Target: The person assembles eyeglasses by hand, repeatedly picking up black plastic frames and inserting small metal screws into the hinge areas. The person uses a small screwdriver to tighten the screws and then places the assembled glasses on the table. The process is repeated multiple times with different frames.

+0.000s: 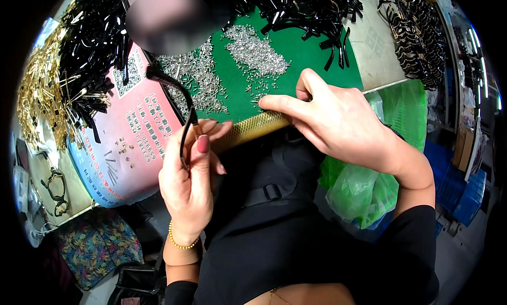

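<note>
My left hand (190, 173) grips a black curved spectacle arm (177, 91) near its lower end, and the arm rises up and to the left from the fingers. My right hand (338, 120) rests on the front edge of a green mat (311, 57). Its forefinger points left toward several small silver pins (256, 54) scattered on the mat. The thumb is tucked against the fingers, and I cannot tell whether a pin is pinched there.
Heaps of black spectacle arms (95, 36) lie at the back left and top (311, 12). Gold parts (39, 94) pile at far left. A pink and blue printed sheet (132, 131) holds a few small metal bits. Green plastic bags (364, 189) hang right of my lap.
</note>
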### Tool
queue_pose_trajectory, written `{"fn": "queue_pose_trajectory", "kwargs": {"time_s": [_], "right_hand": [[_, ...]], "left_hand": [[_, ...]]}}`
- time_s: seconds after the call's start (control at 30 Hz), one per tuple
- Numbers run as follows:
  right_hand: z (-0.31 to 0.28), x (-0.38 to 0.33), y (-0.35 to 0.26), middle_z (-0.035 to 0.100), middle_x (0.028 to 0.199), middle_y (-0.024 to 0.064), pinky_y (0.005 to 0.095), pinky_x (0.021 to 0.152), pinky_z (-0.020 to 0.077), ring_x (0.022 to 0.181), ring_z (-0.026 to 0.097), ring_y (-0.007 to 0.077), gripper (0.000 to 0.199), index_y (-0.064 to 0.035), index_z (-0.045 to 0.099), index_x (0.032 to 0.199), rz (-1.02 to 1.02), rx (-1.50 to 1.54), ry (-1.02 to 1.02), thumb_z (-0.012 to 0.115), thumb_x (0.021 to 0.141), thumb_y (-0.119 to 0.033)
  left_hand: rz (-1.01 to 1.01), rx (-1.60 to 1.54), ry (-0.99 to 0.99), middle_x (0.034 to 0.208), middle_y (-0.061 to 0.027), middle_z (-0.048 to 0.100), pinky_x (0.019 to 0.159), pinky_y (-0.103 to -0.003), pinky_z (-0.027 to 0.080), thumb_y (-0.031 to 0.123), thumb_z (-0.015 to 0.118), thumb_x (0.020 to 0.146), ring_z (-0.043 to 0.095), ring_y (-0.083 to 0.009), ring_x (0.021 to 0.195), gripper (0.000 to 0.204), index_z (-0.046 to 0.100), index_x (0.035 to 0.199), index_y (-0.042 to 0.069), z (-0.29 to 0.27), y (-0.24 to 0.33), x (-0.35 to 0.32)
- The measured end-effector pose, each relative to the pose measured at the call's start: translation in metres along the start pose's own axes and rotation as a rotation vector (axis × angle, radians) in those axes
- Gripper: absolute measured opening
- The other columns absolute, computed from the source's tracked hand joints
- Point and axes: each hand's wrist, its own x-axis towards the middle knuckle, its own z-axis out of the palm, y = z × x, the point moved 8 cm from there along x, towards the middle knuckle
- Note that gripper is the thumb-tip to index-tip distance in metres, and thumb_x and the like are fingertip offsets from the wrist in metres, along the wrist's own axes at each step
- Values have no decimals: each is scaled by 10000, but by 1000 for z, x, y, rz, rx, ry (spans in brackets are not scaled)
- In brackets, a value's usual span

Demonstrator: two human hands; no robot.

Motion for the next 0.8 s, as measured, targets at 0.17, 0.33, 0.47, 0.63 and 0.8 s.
{"fn": "queue_pose_trajectory", "kwargs": {"time_s": [0.17,0.33,0.47,0.63,0.8], "right_hand": [[2,6,1,524,912,128,370,551,512,700,649,262,430,-214,604,1318,50,-27,-104,631,901,-114],[0,13,-4,518,937,92,389,594,518,716,618,275,456,-273,531,1395,71,105,-180,592,959,-151],[6,23,-35,546,991,57,271,573,556,728,659,125,474,-116,333,1513,425,1228,-599,440,1055,-178],[13,29,-42,533,963,48,247,527,555,653,642,100,516,-150,273,1539,457,1400,-555,440,1054,-203],[10,34,-41,533,961,50,250,510,542,630,630,100,521,-155,266,1537,476,1361,-575,444,1048,-188]], "left_hand": [[-20,6,7,1138,-198,714,633,-226,497,126,484,1078,631,-102,726,284,544,1267,-77,-8,-1,6],[-81,-68,-33,1035,-146,749,595,-203,475,108,492,1069,548,-61,620,291,576,1289,-63,-6,0,12],[-48,-81,-26,1009,-126,755,572,-200,469,100,496,1066,546,-56,599,280,588,1283,-51,-8,-3,11],[-3,-29,-25,997,-118,756,551,-210,475,76,510,1056,564,-60,597,267,597,1275,-49,-8,1,12],[72,182,6,976,-107,758,583,-249,513,-42,522,986,597,-90,601,339,586,1318,-29,-7,8,12]]}}
